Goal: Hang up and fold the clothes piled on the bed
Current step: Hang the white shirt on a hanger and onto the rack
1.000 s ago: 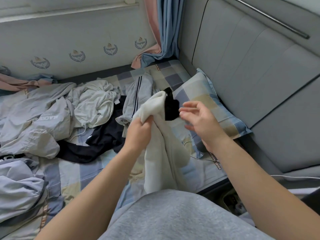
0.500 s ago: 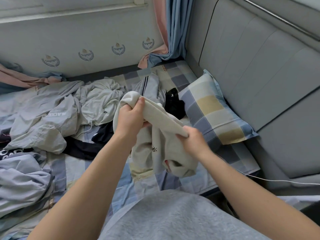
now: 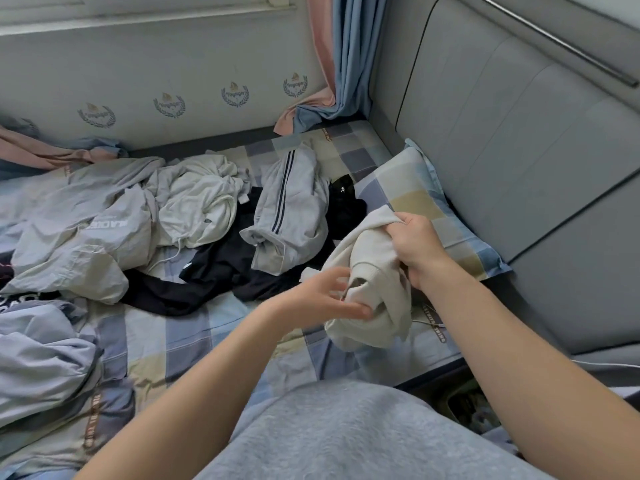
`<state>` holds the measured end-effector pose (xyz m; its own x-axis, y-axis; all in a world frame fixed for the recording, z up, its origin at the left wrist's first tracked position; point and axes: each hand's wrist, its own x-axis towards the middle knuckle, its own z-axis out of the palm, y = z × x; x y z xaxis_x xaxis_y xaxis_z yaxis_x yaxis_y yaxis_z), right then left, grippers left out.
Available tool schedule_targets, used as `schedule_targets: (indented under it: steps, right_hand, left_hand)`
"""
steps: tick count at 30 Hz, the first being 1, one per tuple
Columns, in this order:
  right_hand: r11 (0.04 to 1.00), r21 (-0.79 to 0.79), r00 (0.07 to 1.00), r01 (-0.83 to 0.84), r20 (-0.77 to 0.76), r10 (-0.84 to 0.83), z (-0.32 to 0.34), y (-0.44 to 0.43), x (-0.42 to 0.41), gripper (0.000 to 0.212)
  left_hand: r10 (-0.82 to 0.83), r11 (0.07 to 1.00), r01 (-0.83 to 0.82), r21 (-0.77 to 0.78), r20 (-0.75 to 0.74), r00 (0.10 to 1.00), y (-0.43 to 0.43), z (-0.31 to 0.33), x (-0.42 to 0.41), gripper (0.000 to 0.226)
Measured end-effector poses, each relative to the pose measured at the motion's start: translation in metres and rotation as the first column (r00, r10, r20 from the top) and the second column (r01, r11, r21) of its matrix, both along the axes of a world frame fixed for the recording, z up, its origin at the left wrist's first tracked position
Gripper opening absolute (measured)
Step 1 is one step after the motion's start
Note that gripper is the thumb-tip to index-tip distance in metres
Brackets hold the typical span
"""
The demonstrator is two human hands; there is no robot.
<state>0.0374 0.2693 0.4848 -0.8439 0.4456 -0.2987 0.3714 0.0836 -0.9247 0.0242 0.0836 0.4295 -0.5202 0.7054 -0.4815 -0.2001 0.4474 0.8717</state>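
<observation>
Only right hand (image 3: 415,244) grips cream garment (image 3: 375,258) edge.

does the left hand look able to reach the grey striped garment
Probably yes: the left hand is open and empty, and the grey striped garment lies uncovered on the bed just beyond it; the right hand grips the cream garment.

A striped garment (image 3: 294,216) partly hides the black garment (image 3: 214,268).

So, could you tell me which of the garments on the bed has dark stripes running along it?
The light grey garment lying between the crumpled white top and the pillow; no other garment in view shows stripes.
</observation>
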Motion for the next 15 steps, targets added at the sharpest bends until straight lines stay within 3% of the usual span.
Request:
schedule_targets:
  steps: [3,6,10,12,15]
  right_hand:
    - [0.997,-0.079,1.000,-0.016,-0.021,0.014,0.009,-0.005,0.002,0.025]
    - [0.979,-0.196,0.997,-0.060,-0.055,0.050,0.017,-0.006,0.006,0.016]
    - [0.952,-0.277,0.987,-0.130,-0.124,0.099,0.017,-0.006,0.014,0.010]
    - [0.967,-0.213,0.987,-0.140,-0.104,0.120,0.011,-0.004,0.018,0.009]
    - [0.977,-0.142,0.987,-0.161,-0.016,0.161,-0.006,-0.004,0.026,0.013]
  left_hand:
    - [0.109,0.992,-0.097,0.084,-0.154,0.982,0.009,-0.006,0.009,0.067]
    - [0.239,0.969,-0.200,0.145,-0.346,0.907,0.012,-0.008,0.003,0.021]
    - [0.495,0.866,-0.463,0.188,-0.201,0.845,0.009,0.000,-0.010,0.019]
    - [0.666,0.746,-0.647,0.159,-0.153,0.730,-0.001,0.003,-0.022,0.022]
    - [0.839,0.537,-0.840,0.083,0.052,0.541,-0.025,0.004,-0.036,0.018]
